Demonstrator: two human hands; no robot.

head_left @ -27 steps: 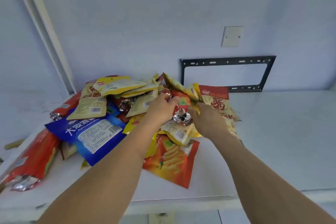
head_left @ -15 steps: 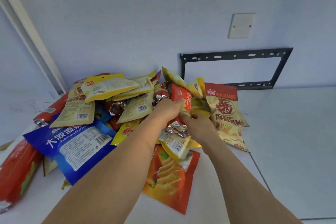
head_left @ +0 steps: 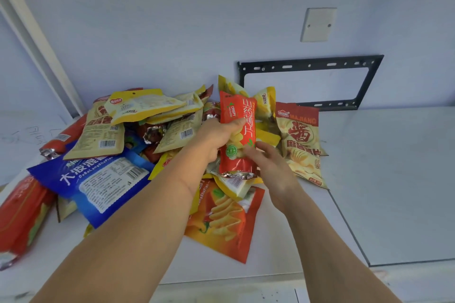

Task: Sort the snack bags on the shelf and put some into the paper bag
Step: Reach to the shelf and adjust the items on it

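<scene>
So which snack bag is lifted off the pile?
The narrow red "CRISPY" bag, gripped upright by the left hand; the others lie flat.

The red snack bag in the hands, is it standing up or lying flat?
Standing up. The left hand grips the red snack bag upright above the pile, its crimped silver end down; the right hand touches its lower side.

Left hand (head_left: 214, 140) grips upright red chip bag (head_left: 237, 130) above snack pile (head_left: 138, 135) on white shelf (head_left: 384, 179), right hand (head_left: 268, 167) touching the bag's lower right.
</scene>
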